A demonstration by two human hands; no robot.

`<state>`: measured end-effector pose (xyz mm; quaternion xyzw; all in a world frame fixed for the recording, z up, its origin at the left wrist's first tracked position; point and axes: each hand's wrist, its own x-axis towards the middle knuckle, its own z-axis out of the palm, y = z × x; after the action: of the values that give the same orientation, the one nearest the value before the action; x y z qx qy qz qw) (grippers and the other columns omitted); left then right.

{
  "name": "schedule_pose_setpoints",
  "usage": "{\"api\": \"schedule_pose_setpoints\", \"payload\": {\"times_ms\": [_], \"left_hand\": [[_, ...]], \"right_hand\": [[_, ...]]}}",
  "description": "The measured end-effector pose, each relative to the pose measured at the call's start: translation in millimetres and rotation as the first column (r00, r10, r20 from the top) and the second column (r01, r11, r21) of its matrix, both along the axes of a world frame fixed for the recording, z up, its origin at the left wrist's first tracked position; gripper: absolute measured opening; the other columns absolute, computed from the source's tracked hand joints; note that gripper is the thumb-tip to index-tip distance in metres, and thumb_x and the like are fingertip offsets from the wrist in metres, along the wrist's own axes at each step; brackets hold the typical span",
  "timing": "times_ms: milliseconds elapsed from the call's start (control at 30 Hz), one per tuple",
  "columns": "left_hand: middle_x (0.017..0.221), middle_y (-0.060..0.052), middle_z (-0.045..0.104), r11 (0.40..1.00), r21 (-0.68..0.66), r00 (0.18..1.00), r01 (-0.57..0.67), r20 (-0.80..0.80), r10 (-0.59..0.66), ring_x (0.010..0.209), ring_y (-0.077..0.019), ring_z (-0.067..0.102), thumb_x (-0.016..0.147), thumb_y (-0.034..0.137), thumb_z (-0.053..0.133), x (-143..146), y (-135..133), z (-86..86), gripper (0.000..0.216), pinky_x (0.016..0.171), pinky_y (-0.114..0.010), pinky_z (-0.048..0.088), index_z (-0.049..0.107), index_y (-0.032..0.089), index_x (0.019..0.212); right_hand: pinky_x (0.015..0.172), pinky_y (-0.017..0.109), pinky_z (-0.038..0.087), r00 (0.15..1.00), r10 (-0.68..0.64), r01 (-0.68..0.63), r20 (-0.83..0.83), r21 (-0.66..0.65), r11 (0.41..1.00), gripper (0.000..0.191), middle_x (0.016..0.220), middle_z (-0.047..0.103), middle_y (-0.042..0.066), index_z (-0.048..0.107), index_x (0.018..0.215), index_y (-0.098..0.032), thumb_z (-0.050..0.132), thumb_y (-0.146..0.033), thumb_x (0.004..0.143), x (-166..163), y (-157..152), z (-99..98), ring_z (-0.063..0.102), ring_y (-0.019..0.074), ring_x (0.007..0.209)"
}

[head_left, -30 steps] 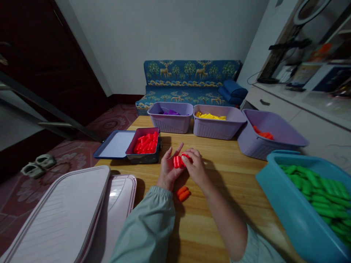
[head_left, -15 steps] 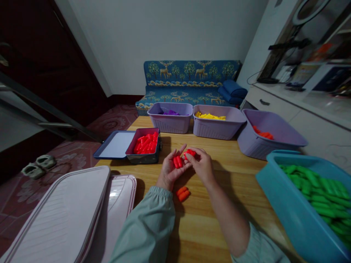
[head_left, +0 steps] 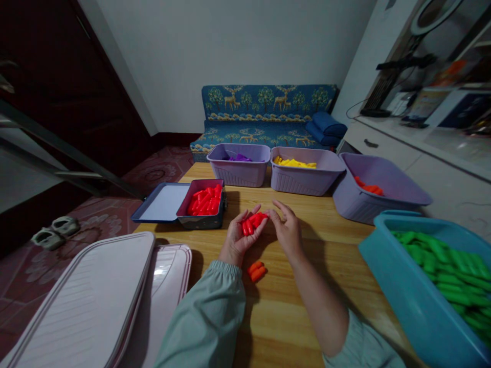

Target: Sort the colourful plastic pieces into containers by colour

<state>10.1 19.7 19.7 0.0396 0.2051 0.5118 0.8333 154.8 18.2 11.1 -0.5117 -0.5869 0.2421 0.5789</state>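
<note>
My left hand [head_left: 235,237] is turned palm up and cupped, holding several small, rounded red plastic pieces [head_left: 251,224]. Just right of them is my right hand [head_left: 286,227], thumb and fingers apart, its fingertips close to the pieces. Whether those fingertips touch the nearest piece I cannot tell. On the table below the hands lie a few orange-red pieces [head_left: 257,271] side by side. More red pieces [head_left: 205,200] fill an open dark box [head_left: 199,222] to the left of my hands, its lid [head_left: 164,202] folded back.
Behind my hands stand lilac bins with purple [head_left: 238,174], yellow [head_left: 307,183] and orange-red [head_left: 355,207] contents. A teal bin [head_left: 406,286] of green pieces [head_left: 441,260] is at the right. White lids [head_left: 88,296] lie at the left of the wooden table [head_left: 284,322]. Beyond is a patterned sofa [head_left: 264,110].
Red pieces pinched in my right hand now lie in my left palm with the others. My right fingers have spread and moved slightly right.
</note>
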Motion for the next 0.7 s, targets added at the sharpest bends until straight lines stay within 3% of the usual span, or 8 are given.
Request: {"api": "schedule_pose_setpoints", "payload": {"times_ms": [100, 200, 267, 333, 433, 533, 600, 700], "left_hand": [[0.097, -0.018, 0.067, 0.992, -0.054, 0.993, -0.115, -0.041, 0.113, 0.08, -0.0156, 0.067, 0.092, 0.022, 0.042, -11.1, 1.6, 21.2, 0.03, 0.058, -0.019, 0.054, 0.062, 0.008, 0.11], [0.095, -0.015, 0.066, 0.95, 0.072, 0.928, -0.304, -0.201, 0.313, 0.075, -0.0131, 0.065, 0.086, 0.02, 0.052, -27.1, 3.6, 45.2, 0.018, 0.051, -0.015, 0.049, 0.065, 0.01, 0.095], [0.09, -0.01, 0.066, 0.853, 0.226, 0.79, -0.471, -0.323, 0.521, 0.073, -0.0106, 0.063, 0.08, 0.017, 0.059, -38.2, 5.2, 54.9, 0.012, 0.052, -0.013, 0.048, 0.066, 0.012, 0.089], [0.085, -0.005, 0.065, 0.72, 0.336, 0.608, -0.607, -0.387, 0.693, 0.072, -0.0087, 0.061, 0.075, 0.015, 0.064, -48.8, 7.2, 56.9, 0.01, 0.055, -0.013, 0.049, 0.066, 0.013, 0.085], [0.082, -0.002, 0.064, 0.578, 0.367, 0.433, -0.729, -0.406, 0.805, 0.074, -0.0078, 0.061, 0.07, 0.011, 0.065, -62.1, 11.1, 51.4, 0.012, 0.061, -0.013, 0.05, 0.065, 0.015, 0.081], [0.083, -0.001, 0.063, 0.525, 0.332, 0.4, -0.783, -0.378, 0.835, 0.079, -0.0095, 0.062, 0.068, 0.011, 0.067, -70.4, 16.0, 46.2, 0.014, 0.069, -0.018, 0.052, 0.061, 0.016, 0.08], [0.082, -0.001, 0.062, 0.524, 0.328, 0.413, -0.786, -0.351, 0.84, 0.079, -0.011, 0.063, 0.069, 0.016, 0.067, -72.7, 18.9, 45.4, 0.013, 0.073, -0.023, 0.054, 0.058, 0.016, 0.079], [0.079, -0.001, 0.061, 0.54, 0.393, 0.441, -0.744, -0.318, 0.839, 0.081, -0.0131, 0.064, 0.073, 0.024, 0.064, -73.2, 20.3, 45.3, 0.012, 0.084, -0.03, 0.054, 0.058, 0.017, 0.081]], "right_hand": [[0.095, 0.041, 0.047, 0.987, -0.037, 0.022, -0.156, -0.1, 0.995, 0.045, 0.113, 0.068, 0.015, 0.067, 0.108, -0.014, 0.055, -0.049, 0.084, 3.5, 4.1, -8.6, 0.063, 0.025, 0.106], [0.092, 0.039, 0.048, 0.975, -0.041, 0.016, -0.217, -0.112, 0.994, 0.044, 0.106, 0.07, 0.014, 0.067, 0.101, -0.013, 0.056, -0.052, 0.082, 4.0, 5.8, -13.8, 0.064, 0.0241, 0.1], [0.092, 0.038, 0.048, 0.975, -0.022, 0.0, -0.222, -0.099, 0.995, 0.043, 0.105, 0.07, 0.014, 0.067, 0.099, -0.014, 0.056, -0.052, 0.082, 2.2, 5.4, -14.7, 0.065, 0.0232, 0.099], [0.091, 0.037, 0.048, 0.977, 0.0, -0.02, -0.212, -0.094, 0.995, 0.041, 0.104, 0.07, 0.013, 0.067, 0.098, -0.015, 0.056, -0.051, 0.082, -0.5, 4.4, -14.2, 0.064, 0.0225, 0.099], [0.088, 0.036, 0.049, 0.987, 0.039, -0.057, -0.155, -0.11, 0.992, 0.037, 0.101, 0.071, 0.012, 0.067, 0.096, -0.015, 0.057, -0.048, 0.082, -4.3, 2.6, -11.5, 0.065, 0.0218, 0.096], [0.08, 0.032, 0.05, 0.988, 0.145, -0.152, -0.048, -0.182, 0.971, 0.028, 0.094, 0.072, 0.009, 0.069, 0.092, -0.016, 0.058, -0.039, 0.08, -5.9, -0.8, -5.0, 0.066, 0.0197, 0.087], [0.074, 0.029, 0.05, 0.962, 0.271, -0.249, 0.044, -0.278, 0.928, 0.022, 0.087, 0.073, 0.007, 0.07, 0.089, -0.016, 0.062, -0.033, 0.077, -4.8, -5.6, 2.1, 0.066, 0.0173, 0.079], [0.064, 0.025, 0.046, 0.808, 0.524, -0.364, 0.269, -0.471, 0.804, 0.023, 0.079, 0.072, 0.002, 0.071, 0.087, -0.02, 0.073, -0.029, 0.066, -1.2, -17.3, 16.2, 0.063, 0.015, 0.069]]}}
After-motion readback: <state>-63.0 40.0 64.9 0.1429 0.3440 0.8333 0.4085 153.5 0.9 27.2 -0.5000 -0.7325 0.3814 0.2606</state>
